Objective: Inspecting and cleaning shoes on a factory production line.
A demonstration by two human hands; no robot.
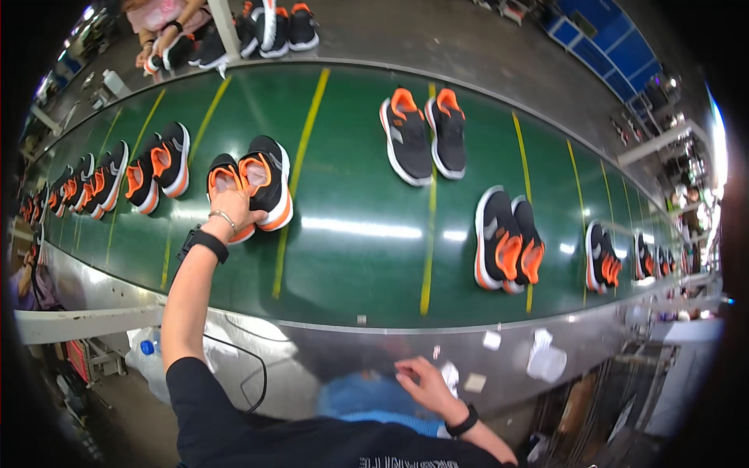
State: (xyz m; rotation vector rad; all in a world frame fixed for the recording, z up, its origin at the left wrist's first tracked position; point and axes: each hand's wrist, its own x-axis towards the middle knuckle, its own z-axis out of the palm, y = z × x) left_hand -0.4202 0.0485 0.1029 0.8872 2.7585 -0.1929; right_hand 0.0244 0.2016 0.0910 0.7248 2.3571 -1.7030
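My left hand [234,204] reaches out over a green conveyor belt [351,257] and grips a pair of black sneakers by their collars, where the two shoes meet. The right shoe of that pair [269,160] has an orange lining, a white sole and an orange heel; its mate [222,162] is partly covered by my hand. Low in the picture, near my body, my right hand [425,384] hovers over the metal ledge, fingers loosely bent and apart, holding nothing.
More sneaker pairs stand on the belt: one beyond the middle [407,140], one nearer on the right [499,242], several in a row on the left [160,168]. A person [168,23] handles shoes across the belt. A clear plastic cup [546,363] lies on the metal ledge [312,359].
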